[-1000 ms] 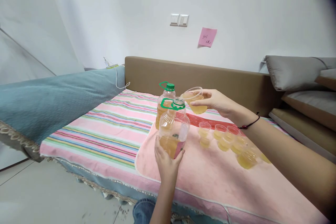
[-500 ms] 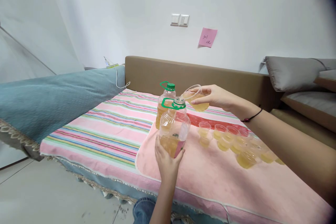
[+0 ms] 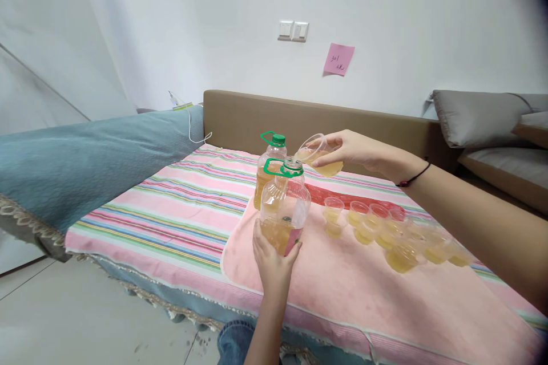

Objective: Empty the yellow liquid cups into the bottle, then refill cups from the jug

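My left hand [image 3: 274,262] is wrapped round the lower part of a clear bottle [image 3: 285,205], which stands uncapped with yellow liquid in its lower part and a green handle ring at its neck. Above and right of its mouth, my right hand [image 3: 342,149] grips a clear plastic cup [image 3: 321,161] of yellow liquid, tilted left with its rim at the bottle's opening. Right behind stands a second bottle [image 3: 262,179] with a green cap. Several clear cups [image 3: 363,222] holding yellow liquid are grouped on the pink mat [image 3: 334,291] to the right.
A red plastic strip [image 3: 351,199] lies behind the cups. The striped cloth [image 3: 184,199] spreads under the mat. A brown backrest [image 3: 363,122] runs along the wall, grey cushions [image 3: 483,120] lie at right, and a blue-covered armrest [image 3: 98,159] is at left.
My right hand and forearm have risen slightly, and the cup is tilted a little more at the bottle's mouth. More of the rightmost cups shows below my forearm.
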`<state>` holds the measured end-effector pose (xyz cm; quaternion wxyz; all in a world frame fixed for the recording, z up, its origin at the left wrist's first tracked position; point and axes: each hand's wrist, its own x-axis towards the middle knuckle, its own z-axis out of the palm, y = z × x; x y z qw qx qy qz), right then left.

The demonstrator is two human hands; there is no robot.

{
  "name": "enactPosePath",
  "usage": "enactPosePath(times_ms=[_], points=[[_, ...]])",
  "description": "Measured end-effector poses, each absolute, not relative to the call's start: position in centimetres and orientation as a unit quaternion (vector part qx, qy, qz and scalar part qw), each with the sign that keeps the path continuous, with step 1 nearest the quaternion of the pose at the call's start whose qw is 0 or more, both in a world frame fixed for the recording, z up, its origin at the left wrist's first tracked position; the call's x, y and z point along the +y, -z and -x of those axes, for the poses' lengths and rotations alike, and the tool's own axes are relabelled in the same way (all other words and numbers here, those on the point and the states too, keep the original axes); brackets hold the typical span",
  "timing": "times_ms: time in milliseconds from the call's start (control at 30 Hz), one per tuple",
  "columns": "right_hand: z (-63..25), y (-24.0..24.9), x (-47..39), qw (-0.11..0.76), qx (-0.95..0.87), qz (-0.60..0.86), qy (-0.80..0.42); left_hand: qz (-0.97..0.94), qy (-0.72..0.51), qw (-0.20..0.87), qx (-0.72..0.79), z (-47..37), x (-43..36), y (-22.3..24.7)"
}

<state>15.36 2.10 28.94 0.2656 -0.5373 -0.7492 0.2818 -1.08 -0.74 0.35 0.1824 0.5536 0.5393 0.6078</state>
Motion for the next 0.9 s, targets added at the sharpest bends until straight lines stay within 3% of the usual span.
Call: enactPosePath(times_ms=[533,900], points=[[-15.9,-30.1,3.4,0.19,-0.786,0.541,-0.233,-0.557,-0.603,0.187,0.54,1.2,-0.7,-0.4],[-16.2,-30.4,4.5,0.182,-0.783,0.561,-0.197,-0.56,-0.603,0.191,0.535,1.2,-0.8,-0.4]])
